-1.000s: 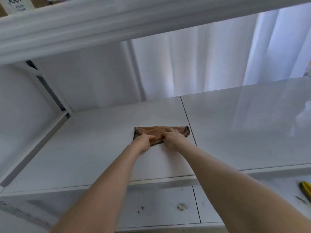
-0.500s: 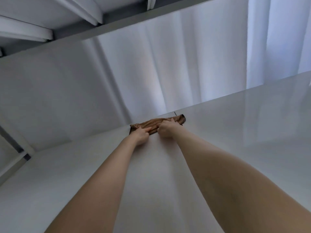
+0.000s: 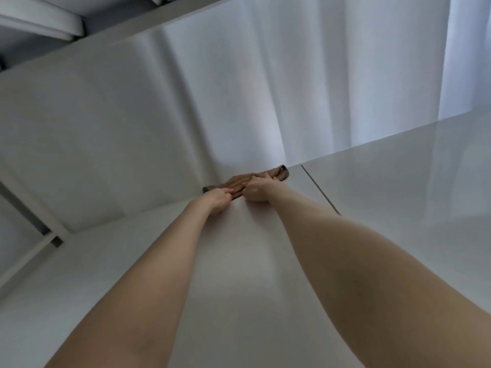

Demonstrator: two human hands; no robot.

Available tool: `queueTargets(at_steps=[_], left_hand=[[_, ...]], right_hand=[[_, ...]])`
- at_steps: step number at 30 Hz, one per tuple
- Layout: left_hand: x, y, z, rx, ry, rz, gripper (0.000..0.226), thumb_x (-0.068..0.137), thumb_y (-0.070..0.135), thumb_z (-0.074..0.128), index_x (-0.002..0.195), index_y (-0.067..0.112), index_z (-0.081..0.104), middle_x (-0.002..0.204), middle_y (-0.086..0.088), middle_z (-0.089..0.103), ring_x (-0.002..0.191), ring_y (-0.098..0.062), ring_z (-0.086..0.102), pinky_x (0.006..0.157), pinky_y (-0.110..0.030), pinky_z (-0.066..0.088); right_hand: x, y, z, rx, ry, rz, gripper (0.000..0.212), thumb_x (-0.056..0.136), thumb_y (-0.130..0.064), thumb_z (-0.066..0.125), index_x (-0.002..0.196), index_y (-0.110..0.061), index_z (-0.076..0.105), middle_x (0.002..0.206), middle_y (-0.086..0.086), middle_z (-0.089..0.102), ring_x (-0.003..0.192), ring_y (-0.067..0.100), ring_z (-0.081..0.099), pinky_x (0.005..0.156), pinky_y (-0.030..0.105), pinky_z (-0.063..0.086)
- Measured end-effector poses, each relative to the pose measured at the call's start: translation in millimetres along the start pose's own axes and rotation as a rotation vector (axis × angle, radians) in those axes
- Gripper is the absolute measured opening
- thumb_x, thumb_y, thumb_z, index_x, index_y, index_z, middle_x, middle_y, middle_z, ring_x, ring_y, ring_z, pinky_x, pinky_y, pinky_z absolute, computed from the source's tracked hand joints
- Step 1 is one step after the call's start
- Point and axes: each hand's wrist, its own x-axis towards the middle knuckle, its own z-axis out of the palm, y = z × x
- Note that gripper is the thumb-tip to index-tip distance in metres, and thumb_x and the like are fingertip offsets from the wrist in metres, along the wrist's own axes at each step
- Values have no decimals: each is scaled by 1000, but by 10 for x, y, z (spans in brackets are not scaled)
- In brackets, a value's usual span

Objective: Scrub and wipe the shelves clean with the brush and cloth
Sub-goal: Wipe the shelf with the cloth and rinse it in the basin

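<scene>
A brown cloth (image 3: pixel 239 181) lies bunched lengthwise at the very back edge of the white shelf board (image 3: pixel 132 261). My left hand (image 3: pixel 219 199) holds its near left end with curled fingers. My right hand (image 3: pixel 259 188) grips the cloth's middle, thumb and fingers over the fabric. Both arms reach far forward across the shelf. The cloth's dark-edged right tip (image 3: pixel 283 173) sticks out past my right hand. No brush is in view.
A seam (image 3: pixel 320 191) separates this board from the glossy board on the right (image 3: pixel 398 195). White curtains (image 3: pixel 265 88) hang behind the shelf. A metal upright and bracket (image 3: pixel 53 239) stand at the left. The upper shelf's underside (image 3: pixel 39 19) is overhead.
Both hands have pushed the cloth from the shelf's middle to its back edge. The view has moved in under the upper shelf and tilted upward.
</scene>
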Motion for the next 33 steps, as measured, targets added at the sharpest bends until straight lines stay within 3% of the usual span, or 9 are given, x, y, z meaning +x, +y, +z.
queueTargets(at_steps=[5,10,15,20,26,30,33], left_hand=[[-655,-389,-3,-49,21,-123,45,98,16,32,141,23,44,153,-8,30,140,-25,28,114,-30,23],[-1587,-518,-7,-83,-25,-208,44,97,16,32,134,28,51,152,-13,28,139,-28,28,115,-32,23],[-2489,-360,3,-111,-136,-255,41,94,23,35,128,34,54,149,-12,29,130,-32,40,112,-39,30],[-3061,96,63,-135,-206,-195,35,97,23,38,120,37,59,151,-8,24,128,-31,41,110,-39,33],[-3162,911,192,-148,-288,-29,41,99,23,32,131,41,51,154,-5,17,136,-34,29,113,-41,28],[-3090,1179,299,-152,-330,126,43,100,26,33,140,40,41,155,0,17,140,-30,20,117,-42,19],[-2983,972,325,-129,-292,150,45,101,26,30,144,38,35,157,1,15,142,-28,17,118,-40,16]], right_hand=[[-456,-468,217,-8,-4,-127,51,100,-32,30,151,-29,29,161,2,13,148,31,2,119,50,3],[-1096,-806,365,-20,-132,-166,54,98,-31,35,151,-22,30,160,8,15,148,28,6,120,47,8],[-1905,-913,396,8,-262,-143,57,95,-30,42,150,-17,32,159,8,19,148,25,8,119,44,13],[-2703,-684,183,17,-286,-158,43,97,-21,38,138,-19,47,146,10,41,139,29,27,115,42,24],[-3178,-38,-15,32,-53,163,37,93,-13,42,127,-9,55,132,7,48,124,31,42,100,40,42],[-3197,174,-38,71,-15,312,39,95,-17,42,133,-16,52,133,8,41,128,31,35,97,41,43],[-3077,38,44,120,-12,331,46,98,-23,44,142,-17,38,148,11,28,137,33,24,105,44,36]])
